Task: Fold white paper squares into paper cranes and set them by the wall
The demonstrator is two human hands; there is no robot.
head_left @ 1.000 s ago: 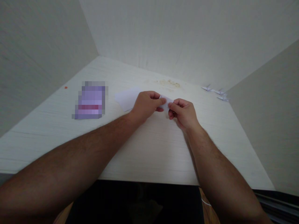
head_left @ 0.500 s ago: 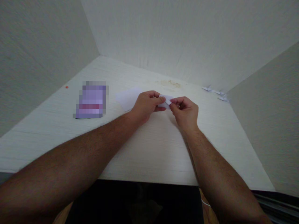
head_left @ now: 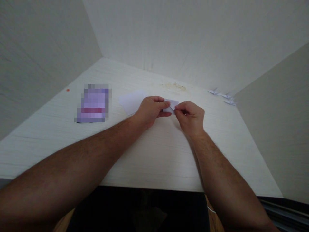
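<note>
A small folded white paper (head_left: pixel 174 104) is held up above the middle of the table, between my two hands. My left hand (head_left: pixel 152 109) grips its left side, thumb on the near face and fingers behind and below. With thumb and forefinger, my right hand (head_left: pixel 191 116) pinches a folded flap at the paper's right edge. Part of the paper is hidden by the fingers. Behind my left hand lies a flat white sheet of paper (head_left: pixel 132 100) on the table.
On the left of the white table (head_left: pixel 154 154) lies a blurred purple object (head_left: pixel 93 104), with a small orange spot (head_left: pixel 68 90) beyond it. Several folded white paper pieces (head_left: pixel 227 96) sit near the right back corner. A brownish stain (head_left: pixel 176 86) marks the back. Walls enclose three sides.
Both hands stay on the folded paper. My right fingers have shifted slightly down along the flap, and more of the paper's upper right corner shows.
</note>
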